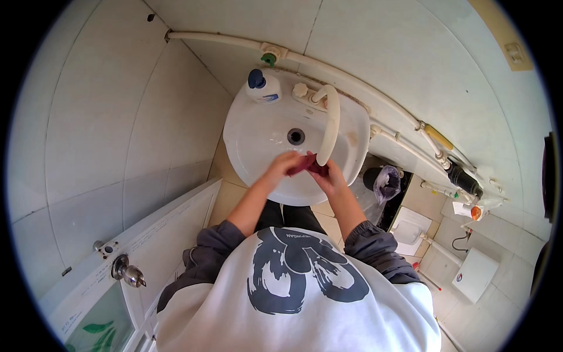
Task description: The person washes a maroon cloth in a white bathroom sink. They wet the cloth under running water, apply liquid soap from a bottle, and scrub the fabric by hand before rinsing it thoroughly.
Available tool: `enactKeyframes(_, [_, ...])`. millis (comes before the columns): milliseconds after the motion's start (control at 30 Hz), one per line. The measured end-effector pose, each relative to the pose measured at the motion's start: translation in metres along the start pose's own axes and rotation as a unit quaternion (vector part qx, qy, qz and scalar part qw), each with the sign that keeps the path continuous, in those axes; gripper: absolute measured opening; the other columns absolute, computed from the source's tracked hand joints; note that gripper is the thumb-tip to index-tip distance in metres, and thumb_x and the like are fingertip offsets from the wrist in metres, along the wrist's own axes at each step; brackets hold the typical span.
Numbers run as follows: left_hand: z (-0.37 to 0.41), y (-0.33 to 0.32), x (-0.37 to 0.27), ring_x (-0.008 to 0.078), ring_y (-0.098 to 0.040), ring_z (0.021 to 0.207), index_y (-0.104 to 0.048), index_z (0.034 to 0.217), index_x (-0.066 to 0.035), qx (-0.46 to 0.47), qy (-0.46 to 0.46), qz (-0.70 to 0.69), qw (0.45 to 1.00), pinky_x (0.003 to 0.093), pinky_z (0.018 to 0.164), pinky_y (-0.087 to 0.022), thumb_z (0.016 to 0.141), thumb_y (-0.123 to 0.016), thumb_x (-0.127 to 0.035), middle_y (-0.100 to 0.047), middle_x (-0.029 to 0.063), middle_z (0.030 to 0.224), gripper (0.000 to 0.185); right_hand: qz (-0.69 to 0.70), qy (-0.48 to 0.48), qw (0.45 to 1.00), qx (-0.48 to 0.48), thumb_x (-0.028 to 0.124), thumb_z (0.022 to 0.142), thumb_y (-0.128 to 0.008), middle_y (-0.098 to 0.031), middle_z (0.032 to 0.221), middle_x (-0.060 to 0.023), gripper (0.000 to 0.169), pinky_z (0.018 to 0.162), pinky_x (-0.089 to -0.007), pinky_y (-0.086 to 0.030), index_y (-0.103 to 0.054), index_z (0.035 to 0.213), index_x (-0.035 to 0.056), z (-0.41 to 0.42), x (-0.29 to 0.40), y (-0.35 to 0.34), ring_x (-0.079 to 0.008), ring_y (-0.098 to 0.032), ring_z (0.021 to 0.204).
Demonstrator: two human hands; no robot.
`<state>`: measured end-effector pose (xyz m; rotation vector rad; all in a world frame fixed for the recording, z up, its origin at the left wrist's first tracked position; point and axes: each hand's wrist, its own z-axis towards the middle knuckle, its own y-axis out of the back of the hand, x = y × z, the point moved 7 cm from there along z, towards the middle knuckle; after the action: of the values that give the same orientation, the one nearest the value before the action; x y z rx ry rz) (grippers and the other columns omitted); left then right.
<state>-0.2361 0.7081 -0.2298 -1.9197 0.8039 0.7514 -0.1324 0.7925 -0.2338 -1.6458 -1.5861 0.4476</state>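
Observation:
Both hands are over the front of a white ceramic washbasin. My left hand, slightly blurred, grips one end of a dark red piece of cloth. My right hand holds the other end, palm turned up, beneath the tip of the curved cream faucet spout. The spout hides part of the cloth and of the right fingers. Whether water is running cannot be made out. Beyond the hands lies the round dark drain.
A white pump bottle with a dark blue head stands on the basin's back left corner. A white tap knob sits beside the spout. Pipes run along the tiled wall. Right of the basin is a lined trash bin; at left, a door with a metal knob.

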Motion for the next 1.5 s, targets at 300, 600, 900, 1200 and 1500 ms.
enactKeyframes(300, [0.005, -0.014, -0.056, 0.0284, -0.055, 0.103, -0.057, 0.108, -0.012, -0.357, -0.206, 0.510, 0.755, 0.0363, 0.089, -0.041, 0.084, -0.054, -0.018, -0.056, 0.0144, 0.113, 0.025, -0.034, 0.017, 0.999, 0.007, 0.016, 0.092, -0.041, -0.053, 0.122, -0.0066, 0.034, 0.092, -0.0329, -0.045, -0.048, 0.125, 0.0109, -0.012, -0.025, -0.045, -0.0198, -0.052, 0.110])
enactKeyframes(600, [0.013, -0.055, -0.015, 0.0329, -0.048, 0.117, -0.051, 0.120, -0.001, -0.346, -0.194, 0.302, 0.867, 0.0369, 0.096, -0.038, 0.090, -0.047, -0.032, -0.052, 0.0215, 0.120, 0.043, -0.030, 0.110, 0.991, -0.076, 0.022, 0.091, -0.050, -0.058, 0.094, -0.0039, 0.026, 0.070, -0.0295, -0.049, -0.054, 0.110, 0.0049, 0.006, -0.012, -0.019, -0.0153, -0.058, 0.086])
enactKeyframes(900, [0.024, -0.057, 0.008, 0.0222, -0.065, 0.075, -0.065, 0.094, -0.001, -0.370, -0.150, 0.135, 0.907, 0.0334, 0.068, -0.048, 0.091, -0.046, -0.032, -0.066, 0.0118, 0.073, 0.036, -0.083, 0.146, 0.984, -0.055, 0.019, 0.090, -0.054, -0.056, 0.087, -0.0026, 0.021, 0.070, -0.0249, -0.047, -0.054, 0.107, 0.0059, 0.019, 0.012, -0.010, -0.0110, -0.055, 0.076])
enactKeyframes(1200, [0.060, 0.006, 0.045, 0.0347, -0.059, 0.095, -0.054, 0.117, -0.002, -0.311, 0.063, 0.131, 0.939, 0.0408, 0.081, -0.046, 0.094, -0.038, -0.032, -0.060, 0.0218, 0.105, 0.041, -0.133, 0.139, 0.977, -0.091, 0.023, 0.091, -0.055, -0.057, 0.105, -0.0049, 0.037, 0.082, -0.0273, -0.045, -0.049, 0.121, 0.0015, 0.005, -0.015, -0.015, -0.0135, -0.055, 0.094])
enactKeyframes(1500, [0.053, -0.009, 0.023, 0.0379, -0.056, 0.099, -0.056, 0.105, -0.003, -0.289, 0.085, 0.126, 0.945, 0.0446, 0.082, -0.044, 0.094, -0.037, -0.032, -0.058, 0.0240, 0.108, 0.037, -0.192, 0.146, 0.966, -0.091, 0.020, 0.093, -0.049, -0.058, 0.099, -0.0048, 0.026, 0.074, -0.0307, -0.049, -0.052, 0.113, 0.0043, 0.004, -0.005, -0.013, -0.0162, -0.058, 0.085])
